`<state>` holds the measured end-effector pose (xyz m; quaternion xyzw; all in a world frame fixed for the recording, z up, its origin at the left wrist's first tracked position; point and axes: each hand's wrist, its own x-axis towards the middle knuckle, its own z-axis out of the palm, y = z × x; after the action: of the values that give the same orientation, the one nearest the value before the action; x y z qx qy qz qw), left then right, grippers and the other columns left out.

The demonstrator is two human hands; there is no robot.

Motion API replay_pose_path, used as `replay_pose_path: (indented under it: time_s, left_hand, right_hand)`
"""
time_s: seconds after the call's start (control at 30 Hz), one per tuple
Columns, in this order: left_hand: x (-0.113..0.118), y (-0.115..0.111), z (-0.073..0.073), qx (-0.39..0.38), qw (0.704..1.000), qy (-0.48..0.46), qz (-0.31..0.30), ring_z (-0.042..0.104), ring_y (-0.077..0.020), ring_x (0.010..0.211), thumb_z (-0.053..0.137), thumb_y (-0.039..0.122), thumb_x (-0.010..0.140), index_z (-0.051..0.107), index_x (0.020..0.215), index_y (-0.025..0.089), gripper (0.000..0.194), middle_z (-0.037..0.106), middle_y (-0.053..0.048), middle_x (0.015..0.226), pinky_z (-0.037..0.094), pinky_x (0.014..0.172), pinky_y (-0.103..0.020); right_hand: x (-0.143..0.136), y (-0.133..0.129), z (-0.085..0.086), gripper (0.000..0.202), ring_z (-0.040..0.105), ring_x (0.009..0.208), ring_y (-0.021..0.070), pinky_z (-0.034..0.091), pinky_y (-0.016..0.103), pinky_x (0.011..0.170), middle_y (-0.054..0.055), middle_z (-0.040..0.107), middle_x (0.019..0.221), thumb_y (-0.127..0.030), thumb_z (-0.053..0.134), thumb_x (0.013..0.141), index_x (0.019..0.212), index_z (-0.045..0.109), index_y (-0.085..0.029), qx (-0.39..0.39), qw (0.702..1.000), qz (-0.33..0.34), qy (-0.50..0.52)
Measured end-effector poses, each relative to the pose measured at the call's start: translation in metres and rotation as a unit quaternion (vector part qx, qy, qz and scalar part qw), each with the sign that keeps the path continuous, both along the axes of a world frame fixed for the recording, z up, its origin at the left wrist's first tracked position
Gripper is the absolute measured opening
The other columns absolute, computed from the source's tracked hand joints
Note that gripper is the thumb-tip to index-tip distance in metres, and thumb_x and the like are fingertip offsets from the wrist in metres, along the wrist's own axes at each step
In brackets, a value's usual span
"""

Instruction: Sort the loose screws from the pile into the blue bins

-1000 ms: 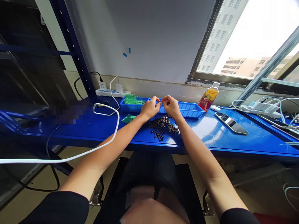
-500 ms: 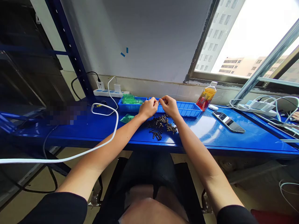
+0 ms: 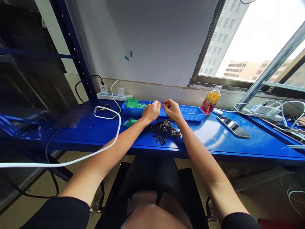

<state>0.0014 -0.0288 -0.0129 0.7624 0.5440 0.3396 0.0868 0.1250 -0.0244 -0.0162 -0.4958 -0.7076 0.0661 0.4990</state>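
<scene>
Screws (image 3: 164,127), too many to be counted, are heaped before the blue tray (image 3: 194,118), nearer than the left hand (image 3: 152,113) and right hand (image 3: 173,110). Both are held over it, fingers curled in; whether anything is gripped cannot be told. One bottle (image 3: 211,101) is stood at the tray's right end.

The hands (image 3: 151,114) hide part of the blue tray (image 3: 194,118), anything pinched being too small to tell.
</scene>
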Motion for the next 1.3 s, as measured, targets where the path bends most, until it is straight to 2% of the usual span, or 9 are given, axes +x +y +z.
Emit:
replay_pose_path:
  time_s: [0.4,0.7,0.9,1.07,1.3]
  left_hand:
    - [-0.001,-0.001,0.002,0.015,1.000,0.003,0.013,0.065,-0.0233,0.083,0.030,0.030,0.094,0.062,0.092,0.017,0.035,0.071,-0.009,0.082,0.044,0.071,-0.029]
    - [0.002,0.007,-0.012,-0.034,0.993,0.038,-0.105,0.065,-0.0252,0.081,0.036,0.033,0.090,0.063,0.084,0.020,0.031,0.070,-0.007,0.076,0.048,0.075,-0.036]
    - [0.002,0.003,-0.010,-0.042,0.995,0.043,-0.082,0.065,-0.0292,0.087,0.039,0.041,0.089,0.063,0.092,0.019,0.033,0.069,-0.010,0.082,0.048,0.076,-0.038]
    - [-0.002,0.006,-0.004,-0.004,0.997,-0.029,-0.070,0.065,-0.0227,0.078,0.044,0.031,0.089,0.055,0.108,0.016,0.027,0.069,-0.007,0.081,0.047,0.072,-0.032]
    - [-0.004,0.008,-0.003,0.033,0.998,-0.009,-0.062,0.063,-0.0200,0.074,0.047,0.028,0.086,0.062,0.094,0.017,0.021,0.070,-0.006,0.079,0.045,0.069,-0.028]
  right_hand:
    - [0.000,0.000,-0.001,0.007,0.040,0.049,0.0100,0.033,0.023,0.055,-0.008,0.041,0.047,-0.017,0.048,0.073,0.068,0.050,-0.022,0.024,1.000,0.008,-0.004]
    - [0.000,0.000,0.003,0.014,0.041,0.048,0.0096,0.031,0.023,0.052,-0.007,0.045,0.048,-0.019,0.051,0.077,0.065,0.045,-0.022,-0.010,1.000,-0.011,0.015]
    - [-0.002,-0.004,0.007,0.021,0.041,0.049,0.0097,0.029,0.023,0.052,-0.006,0.046,0.050,-0.019,0.052,0.079,0.061,0.042,-0.021,-0.046,0.998,-0.038,0.010]
    - [0.000,0.000,0.004,0.024,0.038,0.048,0.0092,0.026,0.024,0.050,-0.006,0.045,0.048,-0.021,0.051,0.080,0.058,0.043,-0.021,-0.030,0.999,-0.044,-0.007]
    - [0.001,0.003,0.001,0.027,0.034,0.047,0.0088,0.024,0.024,0.049,-0.006,0.043,0.046,-0.025,0.050,0.082,0.056,0.042,-0.021,-0.022,0.999,-0.044,-0.020]
